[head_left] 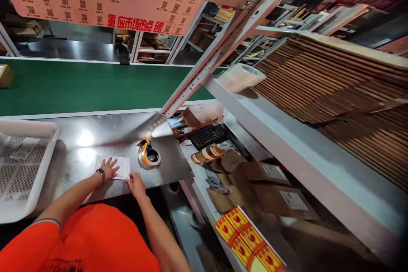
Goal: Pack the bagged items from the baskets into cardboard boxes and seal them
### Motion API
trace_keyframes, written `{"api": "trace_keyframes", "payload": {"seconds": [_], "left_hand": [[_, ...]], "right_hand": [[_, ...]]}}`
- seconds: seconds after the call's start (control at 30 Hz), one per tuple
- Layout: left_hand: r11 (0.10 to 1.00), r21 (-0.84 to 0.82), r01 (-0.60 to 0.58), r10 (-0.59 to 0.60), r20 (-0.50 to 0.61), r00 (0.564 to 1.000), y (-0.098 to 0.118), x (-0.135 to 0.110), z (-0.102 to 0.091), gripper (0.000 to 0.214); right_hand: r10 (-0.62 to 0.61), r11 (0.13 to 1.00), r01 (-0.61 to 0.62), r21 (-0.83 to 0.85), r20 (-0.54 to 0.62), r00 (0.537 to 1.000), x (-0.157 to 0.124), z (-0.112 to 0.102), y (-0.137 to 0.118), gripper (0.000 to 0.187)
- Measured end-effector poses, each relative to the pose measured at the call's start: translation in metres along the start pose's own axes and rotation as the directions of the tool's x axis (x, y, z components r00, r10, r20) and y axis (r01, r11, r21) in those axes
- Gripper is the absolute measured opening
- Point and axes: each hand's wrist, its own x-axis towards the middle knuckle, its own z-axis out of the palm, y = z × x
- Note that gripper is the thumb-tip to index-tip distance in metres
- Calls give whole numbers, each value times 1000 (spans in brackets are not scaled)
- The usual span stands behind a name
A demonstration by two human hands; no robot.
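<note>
Paper sheet (118, 167) lies flat on my steel tabletop (95, 136); left hand (109, 168) presses it open-palmed, right hand (136, 183) open at its corner, tape dispenser (148, 153) beside.

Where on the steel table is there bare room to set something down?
Bare steel lies between the white basket, the green belt and the tape dispenser. The near edge is taken: left hand and right hand on a paper sheet. The lower shelf by the keyboard is crowded.
</note>
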Motion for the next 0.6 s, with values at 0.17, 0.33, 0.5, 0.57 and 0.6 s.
{"api": "trace_keyframes", "payload": {"seconds": [0.17,0.33,0.5,0.57,0.6], "left_hand": [[984,-67,165,-168,-40,985,18,4,-2,67],[959,-58,276,-276,10,961,29,4,-11,73],[925,36,378,-379,76,922,42,0,-43,77],[917,86,391,-398,100,912,55,-8,-57,81],[919,110,380,-391,109,914,61,-13,-63,83]], "right_hand": [[-54,993,53,102,10,998,8,-9,-6,16],[27,964,15,265,-153,988,11,-52,15,27],[251,901,-76,428,-370,894,-27,-170,113,69],[442,859,-154,489,-553,706,-62,-230,169,76],[496,848,-195,493,-608,620,-85,-258,197,79]]}}
